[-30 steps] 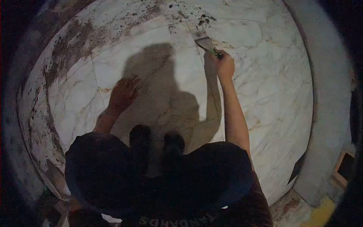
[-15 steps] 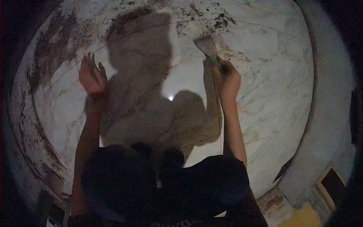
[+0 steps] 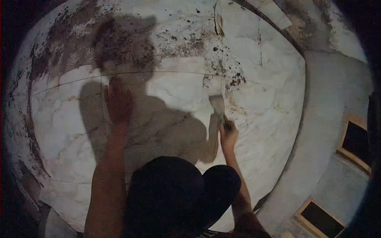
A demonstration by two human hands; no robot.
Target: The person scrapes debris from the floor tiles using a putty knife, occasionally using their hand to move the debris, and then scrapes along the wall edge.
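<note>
My right hand [image 3: 229, 135] is closed around the green handle of a scraper [image 3: 217, 104], a wide flat blade pointing up and away from me. Its blade lies over pale marble-patterned tile [image 3: 178, 89], just below a patch of dark crumbs and stains [image 3: 235, 80]. To the left, my left hand [image 3: 119, 104] is in shadow, palm down with fingers stretched out, close over the tile near a joint line. It holds nothing. My bent knees [image 3: 166, 190] show at the bottom, between my arms.
Brown dirt [image 3: 71, 51] smears the tiles at the upper left and along the left side. A grey wall [image 3: 323, 103] borders the floor on the right, with two wood-framed dark openings [image 3: 355, 141]. My shadow covers the middle.
The view has shifted, showing more floor ahead and more of the right wall. My left hand has moved into my shadow; the scraper stays in my right hand, now lower in view.
</note>
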